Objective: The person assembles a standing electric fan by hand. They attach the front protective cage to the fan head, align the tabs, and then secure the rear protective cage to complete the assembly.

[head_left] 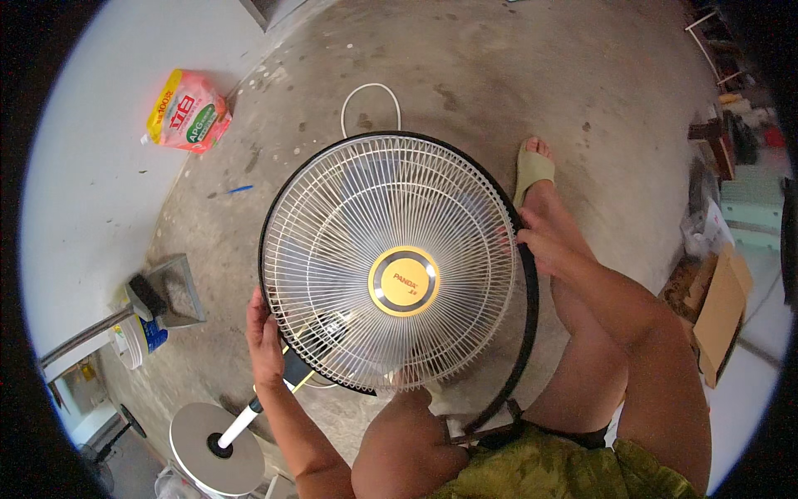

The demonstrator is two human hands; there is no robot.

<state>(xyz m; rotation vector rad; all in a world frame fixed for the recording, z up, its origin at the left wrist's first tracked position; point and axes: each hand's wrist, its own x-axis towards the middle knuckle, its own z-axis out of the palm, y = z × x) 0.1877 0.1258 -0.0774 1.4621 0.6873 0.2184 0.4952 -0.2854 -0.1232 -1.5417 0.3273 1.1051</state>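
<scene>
A white wire fan guard (332,249) with a round yellow and silver centre cap (404,281) faces up at me, ringed by a black rim band (529,316). My left hand (264,337) grips the guard's lower left edge. At the right edge, my right hand (542,243) holds the black band against the guard. The band stands away from the guard at the lower right. Beneath the guard, the fan's white pole (239,424) runs down to its round grey base (199,432).
A red and yellow pouch (188,111) lies at the upper left by the wall. A white cord loop (371,103) rests on the concrete floor beyond the fan. A dustpan (170,291) and a small tub (140,339) sit at the left, cardboard (721,309) at the right.
</scene>
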